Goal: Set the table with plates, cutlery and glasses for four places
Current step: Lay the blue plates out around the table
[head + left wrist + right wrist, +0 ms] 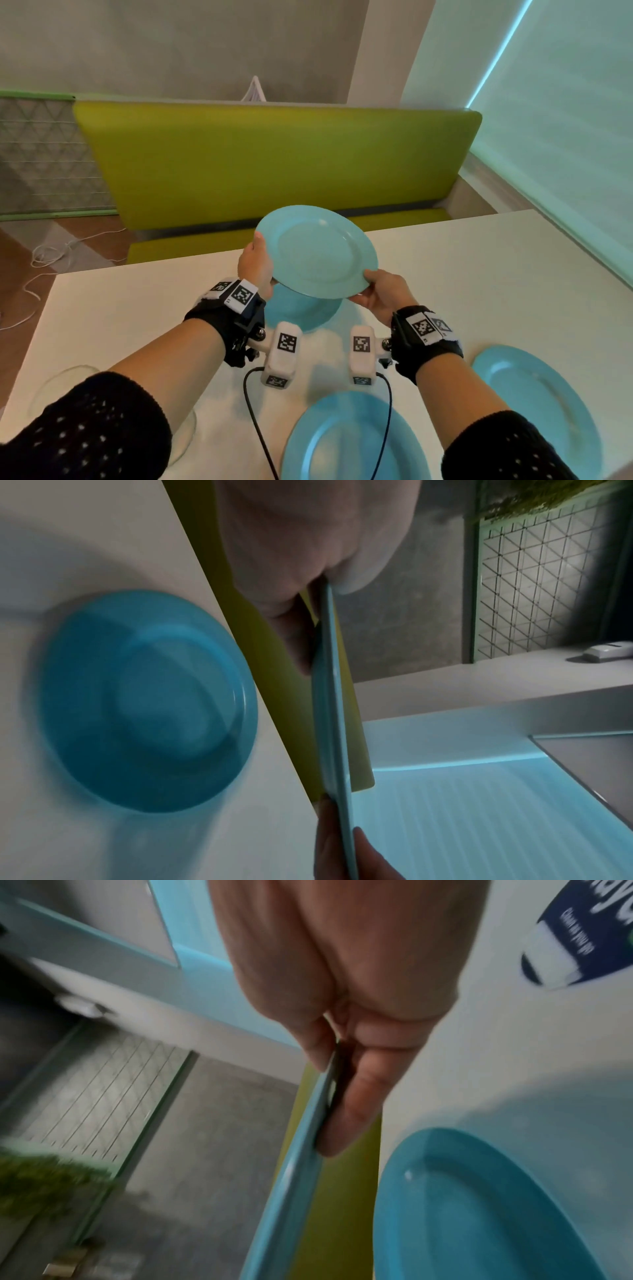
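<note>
A white bench (479, 274) stands before a green upholstered seat (274, 161). Above its far middle, both hands grip one blue plate (317, 251) by the rim: the left hand (255, 262) on its left edge, the right hand (385, 291) on its near-right edge. A second plate (301, 310) lies under it, two more plates (352, 442) (537, 404) near right, a glass (61, 387) near left

A raised plate (317, 251) hangs above the table (479, 274); three plates lie on it; a bench (267, 161) stands behind.
</note>
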A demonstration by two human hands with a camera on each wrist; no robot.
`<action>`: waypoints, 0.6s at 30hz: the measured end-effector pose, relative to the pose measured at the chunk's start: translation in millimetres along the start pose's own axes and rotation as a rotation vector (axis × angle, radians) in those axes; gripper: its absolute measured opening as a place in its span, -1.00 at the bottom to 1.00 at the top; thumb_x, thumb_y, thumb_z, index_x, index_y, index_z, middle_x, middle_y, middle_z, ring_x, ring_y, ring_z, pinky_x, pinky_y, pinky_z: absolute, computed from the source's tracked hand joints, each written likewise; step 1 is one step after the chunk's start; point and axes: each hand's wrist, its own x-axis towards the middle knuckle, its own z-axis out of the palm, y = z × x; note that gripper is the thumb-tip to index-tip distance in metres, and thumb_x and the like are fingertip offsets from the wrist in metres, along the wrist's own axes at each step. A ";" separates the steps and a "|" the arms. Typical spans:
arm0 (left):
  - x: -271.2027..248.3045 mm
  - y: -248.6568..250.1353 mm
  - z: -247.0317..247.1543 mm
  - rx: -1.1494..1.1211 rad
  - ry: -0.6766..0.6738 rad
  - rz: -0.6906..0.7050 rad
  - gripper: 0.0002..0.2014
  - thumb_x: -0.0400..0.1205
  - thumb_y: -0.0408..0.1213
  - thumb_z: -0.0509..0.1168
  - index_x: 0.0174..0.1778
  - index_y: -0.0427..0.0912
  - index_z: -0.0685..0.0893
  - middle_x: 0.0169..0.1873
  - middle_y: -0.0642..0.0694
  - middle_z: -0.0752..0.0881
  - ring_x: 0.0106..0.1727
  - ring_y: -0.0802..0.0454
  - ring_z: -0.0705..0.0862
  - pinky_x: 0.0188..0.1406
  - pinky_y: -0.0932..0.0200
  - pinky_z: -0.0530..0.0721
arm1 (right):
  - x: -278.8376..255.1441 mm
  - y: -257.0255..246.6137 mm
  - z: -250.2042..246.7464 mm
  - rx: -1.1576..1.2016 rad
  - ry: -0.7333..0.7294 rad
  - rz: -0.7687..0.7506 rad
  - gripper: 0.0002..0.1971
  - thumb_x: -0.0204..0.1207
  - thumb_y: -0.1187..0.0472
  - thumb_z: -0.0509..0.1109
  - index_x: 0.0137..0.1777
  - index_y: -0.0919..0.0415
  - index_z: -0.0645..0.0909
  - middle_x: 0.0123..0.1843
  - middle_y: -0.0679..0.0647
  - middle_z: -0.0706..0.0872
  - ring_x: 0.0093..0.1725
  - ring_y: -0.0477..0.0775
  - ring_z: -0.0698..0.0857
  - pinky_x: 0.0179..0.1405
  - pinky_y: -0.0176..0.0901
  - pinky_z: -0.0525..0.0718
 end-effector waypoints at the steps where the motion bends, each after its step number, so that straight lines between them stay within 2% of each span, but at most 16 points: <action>1: -1.8 -4.2 8.5 0.002 -0.025 -0.022 -0.49 0.72 0.05 0.03 0.43 -0.24 0.47 0.36 -0.28 0.61 0.27 -0.26 0.64 0.16 -0.11 0.66 | 1.4 -3.1 -8.7 0.021 0.007 -0.008 -0.70 0.68 0.41 0.06 0.34 0.48 0.43 -0.12 0.26 0.68 -0.26 0.20 0.72 -0.49 0.00 0.77; 3: -8.5 -10.2 24.3 0.002 -0.082 -0.078 -0.53 0.73 0.03 0.03 0.41 -0.21 0.49 0.27 -0.25 0.66 0.11 -0.19 0.67 -0.06 -0.04 0.70 | 6.2 -9.3 -29.4 0.055 0.035 -0.015 -0.69 0.68 0.41 0.07 0.37 0.48 0.42 -0.12 0.26 0.68 -0.27 0.20 0.72 -0.51 0.00 0.78; 5: -14.5 -15.3 40.3 0.011 -0.131 -0.117 -0.57 0.75 -0.03 0.04 0.41 -0.22 0.49 0.17 -0.28 0.68 0.00 -0.15 0.69 -0.12 -0.04 0.72 | 12.7 -14.4 -53.1 0.087 0.080 -0.017 -0.68 0.69 0.41 0.08 0.40 0.46 0.40 0.02 0.31 0.68 -0.20 0.24 0.69 -0.30 0.14 0.79; 7: -17.4 -20.7 52.5 0.084 -0.139 -0.120 -0.59 0.75 -0.10 0.07 0.43 -0.26 0.46 0.05 -0.25 0.64 -0.07 -0.13 0.67 -0.14 -0.01 0.72 | 20.9 -17.3 -77.9 0.127 0.167 -0.022 -0.65 0.70 0.42 0.07 0.45 0.46 0.36 0.29 0.40 0.59 0.01 0.38 0.69 -0.03 0.24 0.68; 8: -17.5 -23.4 57.0 0.117 -0.133 -0.109 -0.61 0.75 -0.14 0.09 0.41 -0.28 0.46 -0.02 -0.20 0.62 -0.12 -0.11 0.65 -0.17 0.02 0.71 | 24.9 -18.4 -89.6 0.144 0.215 -0.021 -0.64 0.70 0.42 0.05 0.47 0.46 0.33 0.38 0.42 0.54 0.18 0.45 0.65 0.00 0.26 0.65; 10: -15.0 -29.9 68.2 0.173 -0.125 -0.095 -0.68 0.73 -0.18 0.13 0.33 -0.28 0.51 -0.17 -0.12 0.60 -0.24 -0.02 0.62 -0.26 0.10 0.70 | 32.1 -22.7 -115.0 0.148 0.288 -0.016 -0.64 0.71 0.42 0.03 0.48 0.48 0.31 0.44 0.43 0.49 0.37 0.48 0.54 -0.08 0.25 0.68; 12: -13.2 -33.8 77.7 0.222 -0.138 -0.085 -0.77 0.72 -0.21 0.15 0.21 -0.24 0.54 -0.21 -0.10 0.60 -0.29 0.02 0.60 -0.33 0.15 0.71 | 41.3 -27.1 -140.5 0.137 0.346 -0.009 -0.63 0.71 0.42 0.02 0.49 0.48 0.28 0.47 0.44 0.45 0.42 0.46 0.50 0.09 0.31 0.61; 13: -13.1 -35.0 82.4 0.249 -0.147 -0.078 -0.81 0.72 -0.22 0.16 0.14 -0.23 0.55 -0.23 -0.09 0.60 -0.31 0.02 0.60 -0.40 0.19 0.72 | 44.7 -29.2 -152.4 0.127 0.361 0.007 -0.61 0.71 0.41 0.01 0.51 0.46 0.25 0.51 0.42 0.41 0.45 0.42 0.48 0.18 0.28 0.58; 14: -12.4 -36.7 87.0 0.276 -0.154 -0.069 -0.85 0.71 -0.23 0.17 0.07 -0.22 0.56 -0.24 -0.09 0.61 -0.33 0.03 0.60 -0.46 0.23 0.72 | 48.2 -31.2 -163.2 0.110 0.373 0.023 -0.59 0.72 0.40 0.00 0.55 0.43 0.21 0.55 0.37 0.36 0.49 0.37 0.44 0.20 0.17 0.62; 16: -11.2 -40.1 95.2 0.336 -0.164 -0.055 -0.88 0.71 -0.24 0.18 -0.03 -0.20 0.57 -0.26 -0.09 0.62 -0.34 0.03 0.61 -0.50 0.25 0.71 | 54.5 -33.0 -181.7 0.137 0.394 0.037 -0.57 0.72 0.38 0.00 0.58 0.39 0.15 0.59 0.30 0.29 0.53 0.32 0.40 -0.03 -0.08 0.75; 17: -11.2 -41.9 98.6 0.360 -0.169 -0.051 -0.88 0.70 -0.25 0.18 -0.02 -0.20 0.57 -0.27 -0.09 0.63 -0.34 0.02 0.62 -0.45 0.22 0.71 | 58.1 -32.8 -189.0 0.154 0.396 0.043 -0.56 0.72 0.38 -0.01 0.58 0.39 0.14 0.60 0.29 0.27 0.54 0.31 0.39 0.00 -0.10 0.76; 18: -10.9 -44.2 101.7 0.379 -0.172 -0.049 -0.88 0.70 -0.26 0.19 0.00 -0.22 0.57 -0.27 -0.09 0.63 -0.34 0.02 0.62 -0.39 0.19 0.71 | 60.5 -33.1 -194.7 0.161 0.402 0.048 -0.56 0.72 0.38 -0.02 0.59 0.40 0.13 0.61 0.30 0.26 0.54 0.31 0.38 0.19 -0.05 0.69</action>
